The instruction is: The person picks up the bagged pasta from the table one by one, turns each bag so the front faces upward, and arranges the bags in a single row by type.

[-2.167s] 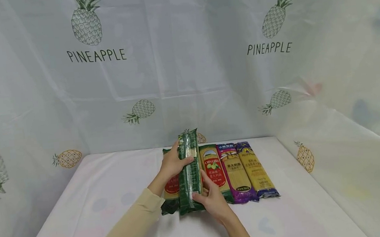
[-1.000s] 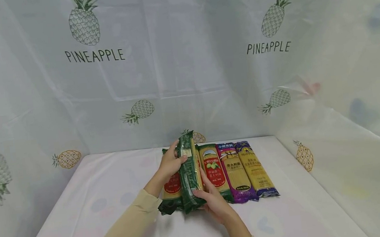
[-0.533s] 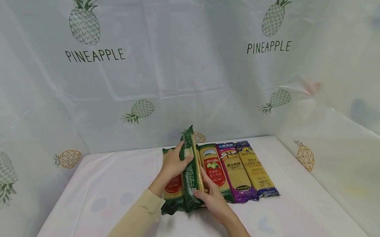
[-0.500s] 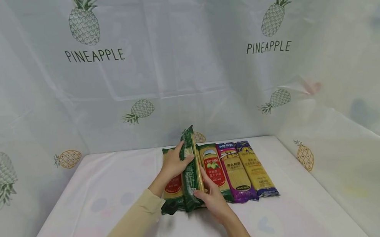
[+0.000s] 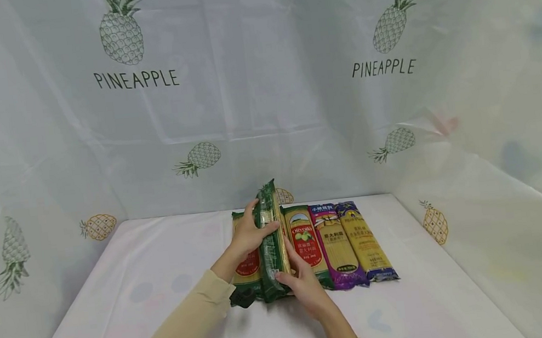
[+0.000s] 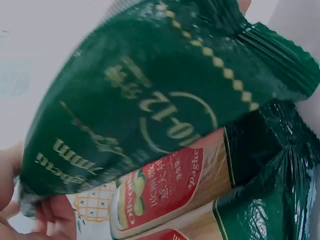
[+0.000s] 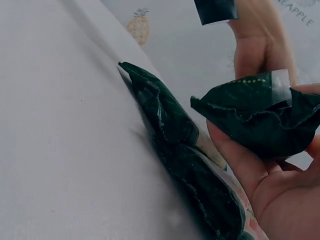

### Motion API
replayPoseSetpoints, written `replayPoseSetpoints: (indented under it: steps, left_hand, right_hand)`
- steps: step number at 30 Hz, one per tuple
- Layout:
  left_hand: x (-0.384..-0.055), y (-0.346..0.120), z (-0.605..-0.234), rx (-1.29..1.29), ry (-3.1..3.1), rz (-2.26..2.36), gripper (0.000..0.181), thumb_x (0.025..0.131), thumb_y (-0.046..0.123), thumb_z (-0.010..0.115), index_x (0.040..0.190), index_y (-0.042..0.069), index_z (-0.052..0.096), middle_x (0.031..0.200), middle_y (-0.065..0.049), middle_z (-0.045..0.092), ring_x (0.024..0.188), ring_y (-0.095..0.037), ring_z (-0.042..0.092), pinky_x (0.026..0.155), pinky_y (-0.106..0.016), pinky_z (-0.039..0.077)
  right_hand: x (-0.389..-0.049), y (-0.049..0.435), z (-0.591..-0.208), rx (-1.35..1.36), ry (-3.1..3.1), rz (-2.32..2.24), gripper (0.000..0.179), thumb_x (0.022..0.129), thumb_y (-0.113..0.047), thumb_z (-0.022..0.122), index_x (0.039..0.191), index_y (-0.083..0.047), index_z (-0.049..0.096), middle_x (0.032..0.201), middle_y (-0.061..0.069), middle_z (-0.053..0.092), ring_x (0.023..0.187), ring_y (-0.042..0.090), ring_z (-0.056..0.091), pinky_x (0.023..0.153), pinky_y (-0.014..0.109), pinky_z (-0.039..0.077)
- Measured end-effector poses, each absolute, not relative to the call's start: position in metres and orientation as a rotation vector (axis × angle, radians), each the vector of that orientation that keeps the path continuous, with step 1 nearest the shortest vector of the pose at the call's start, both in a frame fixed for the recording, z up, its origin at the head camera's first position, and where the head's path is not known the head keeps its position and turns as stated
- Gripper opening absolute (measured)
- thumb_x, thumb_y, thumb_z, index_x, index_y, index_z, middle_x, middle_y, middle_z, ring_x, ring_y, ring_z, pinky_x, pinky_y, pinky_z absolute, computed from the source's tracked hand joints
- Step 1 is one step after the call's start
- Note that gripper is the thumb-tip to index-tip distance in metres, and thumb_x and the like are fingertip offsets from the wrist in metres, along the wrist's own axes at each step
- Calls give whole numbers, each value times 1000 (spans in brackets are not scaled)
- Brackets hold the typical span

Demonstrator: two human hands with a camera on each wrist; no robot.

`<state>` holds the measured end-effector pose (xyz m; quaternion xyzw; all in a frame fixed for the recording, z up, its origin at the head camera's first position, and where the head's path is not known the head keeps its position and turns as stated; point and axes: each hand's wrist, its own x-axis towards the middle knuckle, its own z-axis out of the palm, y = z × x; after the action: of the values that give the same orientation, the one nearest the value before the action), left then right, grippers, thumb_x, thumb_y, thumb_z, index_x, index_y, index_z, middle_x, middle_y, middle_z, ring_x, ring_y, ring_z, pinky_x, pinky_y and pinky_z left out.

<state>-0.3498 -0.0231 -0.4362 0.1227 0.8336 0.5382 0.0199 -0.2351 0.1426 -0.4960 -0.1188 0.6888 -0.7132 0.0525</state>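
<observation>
Both hands hold a green spaghetti pack (image 5: 271,254) raised and tilted over a row of packs, its narrow side partly turned to the head view. My left hand (image 5: 247,233) grips its upper left side, thumb across the front. Lower down on the right, my right hand (image 5: 308,287) holds the bottom part with thumb in front and fingers behind. Green wrapper with gold print fills much of the left wrist view, and the crimped bottom end (image 7: 255,117) rests in the right hand in the right wrist view. Beneath lies a red-labelled green spaghetti pack (image 5: 247,265), partly covered.
To the right lie an Olivoila spaghetti pack (image 5: 304,240), a purple pasta pack (image 5: 340,247) and a yellow-and-blue pasta pack (image 5: 365,241), side by side on the white tablecloth (image 5: 166,301). A pineapple-print curtain (image 5: 263,92) closes off the back and sides.
The held spaghetti pack has turned from its broad back face towards its narrow side, and its lower end has shifted slightly right. Both hands keep their hold; the other packs lie still.
</observation>
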Motion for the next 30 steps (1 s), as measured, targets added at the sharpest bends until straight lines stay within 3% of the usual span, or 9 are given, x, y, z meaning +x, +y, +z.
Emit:
replayPoseSetpoints:
  steps: [5, 8, 10, 13, 16, 19, 22, 26, 30]
  left_hand:
    - [-350, -23, -436, 351, 2529, 1743, 96, 96, 42, 81, 171, 27, 22, 168, -27, 32, 152, -49, 35, 111, -69, 42]
    - [-350, -24, -435, 338, 2509, 1768, 94, 97, 39, 80, 170, 27, 24, 165, -27, 37, 149, -49, 40, 110, -68, 44]
    - [-349, -25, -434, 323, 2496, 1788, 91, 98, 36, 80, 170, 28, 25, 163, -26, 41, 147, -48, 42, 109, -68, 44]
    - [-348, -27, -432, 308, 2467, 1824, 88, 99, 29, 79, 170, 29, 27, 157, -23, 48, 143, -47, 47, 107, -67, 46]
    - [-348, -28, -431, 292, 2448, 1839, 86, 100, 25, 79, 169, 31, 29, 150, -20, 53, 136, -43, 53, 104, -63, 49]
    - [-350, -29, -432, 285, 2448, 1827, 84, 100, 22, 78, 168, 32, 30, 135, -15, 61, 123, -37, 61, 99, -58, 51]
    - [-351, -30, -434, 283, 2445, 1816, 83, 100, 19, 77, 168, 32, 31, 124, -12, 63, 115, -33, 63, 98, -56, 51]
    - [-351, -30, -435, 294, 2428, 1807, 79, 103, 18, 74, 169, 30, 31, 122, -12, 63, 116, -32, 62, 100, -57, 50]
    - [-350, -31, -434, 318, 2430, 1774, 76, 105, 21, 70, 169, 26, 30, 130, -15, 60, 123, -35, 59, 101, -58, 49]
  right_hand:
    - [-234, 144, -493, -292, 2000, -2204, 84, 107, -18, 60, 172, -39, 10, 174, 17, 22, 144, 40, 45, 103, 61, 53]
    - [-235, 145, -492, -264, 1980, -2199, 84, 107, -23, 61, 172, -40, 10, 174, 19, 22, 144, 42, 44, 105, 67, 49]
    - [-235, 145, -490, -256, 1961, -2204, 83, 108, -27, 61, 172, -41, 10, 176, 19, 17, 150, 46, 36, 110, 75, 39]
    - [-235, 147, -489, -252, 1928, -2224, 79, 109, -32, 58, 172, -42, 10, 177, 18, 8, 157, 50, 19, 116, 82, 14]
    - [-236, 149, -488, -274, 1838, -2250, 76, 111, -35, 50, 172, -42, 4, 178, 16, 5, 159, 45, 17, 119, 80, 4]
    - [-237, 151, -491, -281, 1726, -2252, 76, 112, -34, 42, 171, -41, -5, 176, 16, 12, 151, 35, 39, 121, 67, 29]
    - [-236, 149, -495, -280, 1668, -2252, 79, 111, -25, 43, 171, -42, -6, 174, 18, 21, 137, 25, 55, 109, 52, 49]
    - [-235, 147, -496, -265, 1710, -2266, 86, 108, -21, 55, 172, -40, 1, 166, 21, 37, 124, 19, 63, 98, 42, 56]
    - [-235, 146, -496, -264, 1859, -2243, 87, 108, -25, 62, 173, -35, 5, 161, 23, 42, 121, 20, 63, 96, 44, 58]
